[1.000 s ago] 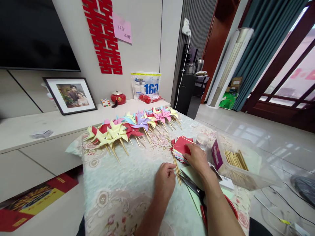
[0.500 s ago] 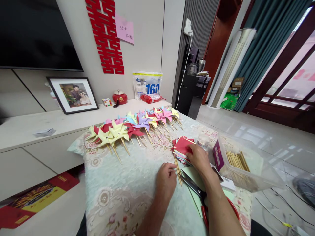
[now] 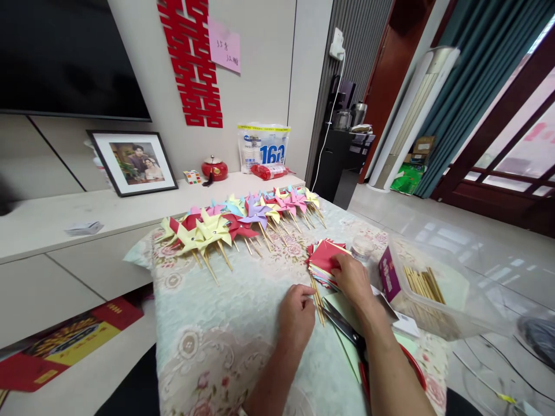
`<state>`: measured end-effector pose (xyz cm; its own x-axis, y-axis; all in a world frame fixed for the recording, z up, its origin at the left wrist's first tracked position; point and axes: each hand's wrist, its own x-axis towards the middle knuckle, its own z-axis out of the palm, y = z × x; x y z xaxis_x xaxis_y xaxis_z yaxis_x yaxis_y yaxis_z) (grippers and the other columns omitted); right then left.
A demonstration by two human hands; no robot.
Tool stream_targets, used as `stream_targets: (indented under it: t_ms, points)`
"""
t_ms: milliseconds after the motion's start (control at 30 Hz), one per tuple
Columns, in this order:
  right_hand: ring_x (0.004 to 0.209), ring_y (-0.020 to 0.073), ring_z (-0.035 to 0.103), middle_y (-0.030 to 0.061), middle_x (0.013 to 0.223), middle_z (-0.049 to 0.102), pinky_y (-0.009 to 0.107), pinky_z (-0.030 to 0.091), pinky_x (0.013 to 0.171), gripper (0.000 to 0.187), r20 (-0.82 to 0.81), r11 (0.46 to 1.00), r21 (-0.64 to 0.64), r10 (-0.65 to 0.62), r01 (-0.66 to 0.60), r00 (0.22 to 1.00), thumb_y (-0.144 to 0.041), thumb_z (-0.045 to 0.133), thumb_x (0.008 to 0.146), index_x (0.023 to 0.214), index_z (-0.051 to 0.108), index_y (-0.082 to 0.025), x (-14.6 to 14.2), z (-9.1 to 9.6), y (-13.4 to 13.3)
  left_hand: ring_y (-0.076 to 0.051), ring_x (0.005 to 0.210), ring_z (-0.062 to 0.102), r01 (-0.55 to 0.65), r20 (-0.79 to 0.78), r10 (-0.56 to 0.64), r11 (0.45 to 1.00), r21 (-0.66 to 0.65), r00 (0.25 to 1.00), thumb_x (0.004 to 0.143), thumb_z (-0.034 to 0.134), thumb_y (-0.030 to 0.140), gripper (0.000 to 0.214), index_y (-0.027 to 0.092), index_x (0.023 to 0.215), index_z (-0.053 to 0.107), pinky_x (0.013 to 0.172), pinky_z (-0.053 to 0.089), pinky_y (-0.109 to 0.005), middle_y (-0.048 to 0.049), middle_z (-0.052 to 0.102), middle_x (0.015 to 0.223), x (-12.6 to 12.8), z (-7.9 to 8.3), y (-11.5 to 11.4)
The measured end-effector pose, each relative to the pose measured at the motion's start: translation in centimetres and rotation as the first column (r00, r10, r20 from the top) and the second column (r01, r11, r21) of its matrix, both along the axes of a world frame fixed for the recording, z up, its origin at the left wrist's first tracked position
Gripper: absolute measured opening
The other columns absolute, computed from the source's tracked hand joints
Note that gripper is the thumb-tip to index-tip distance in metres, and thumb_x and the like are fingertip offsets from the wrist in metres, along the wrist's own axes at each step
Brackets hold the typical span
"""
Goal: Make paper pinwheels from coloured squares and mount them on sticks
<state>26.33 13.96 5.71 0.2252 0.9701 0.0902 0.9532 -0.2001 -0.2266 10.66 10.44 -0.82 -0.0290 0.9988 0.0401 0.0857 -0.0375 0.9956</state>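
Observation:
My left hand (image 3: 297, 315) rests on the floral tablecloth (image 3: 217, 323) with its fingers curled, fingertips beside a few thin wooden sticks (image 3: 318, 300). My right hand (image 3: 353, 278) lies on a stack of coloured paper squares (image 3: 326, 260) topped by a red sheet, fingers pressed on its near edge. Red-handled scissors (image 3: 347, 335) lie under my right forearm. A row of several paper pinwheels (image 3: 234, 222) on sticks lies across the far part of the table.
A clear plastic box (image 3: 429, 289) of wooden sticks stands to the right, a small clear jar (image 3: 362, 247) behind the stack. A low cabinet (image 3: 65, 214) at left carries a framed photo (image 3: 134, 163), a red pot and a bag. Cables lie on the floor at right.
Both hands stay almost where they were on the sticks and the paper stack. The view has shifted slightly to the left.

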Motion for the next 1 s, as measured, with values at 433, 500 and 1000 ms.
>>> stream_targets:
  t_ms: [433,500,1000]
  points:
    - [0.098,0.0271,0.069,0.0128,0.110,0.075,0.031,0.041,0.079,0.035,-0.062,0.996,0.083,-0.020,0.025,0.998,-0.014,0.056,0.083,0.115,0.072,-0.017,0.4,-0.5,0.2,-0.017,0.067,0.064,0.028,0.045,-0.027,0.999,-0.033,0.999,0.069,0.057,0.006,0.021,0.021,0.076,0.069,0.064,0.050,-0.027,-0.0012,0.068,0.071,0.0,-0.4,0.3]
    - [0.099,0.0273,0.069,0.0126,0.109,0.076,0.032,0.042,0.080,0.035,-0.080,0.994,0.106,-0.020,0.028,0.997,-0.014,0.056,0.083,0.115,0.072,-0.016,0.4,-0.5,0.2,-0.017,0.064,0.064,0.042,0.071,-0.037,0.996,-0.076,0.997,0.070,0.056,0.006,0.022,0.021,0.079,0.069,0.062,0.050,-0.027,-0.0005,0.067,0.068,0.0,-0.6,0.3]
    - [0.086,0.0249,0.068,0.0086,0.094,0.075,0.034,0.049,0.078,0.030,-0.253,0.906,0.395,0.264,-0.150,0.931,-0.021,0.056,0.085,0.110,0.071,-0.016,-2.8,1.6,-1.0,-0.019,0.073,0.067,0.033,0.492,0.115,0.959,-0.281,0.863,0.069,0.076,0.037,0.031,0.012,0.086,0.070,0.064,0.053,-0.030,-0.0121,0.072,0.091,-2.2,2.9,0.8]
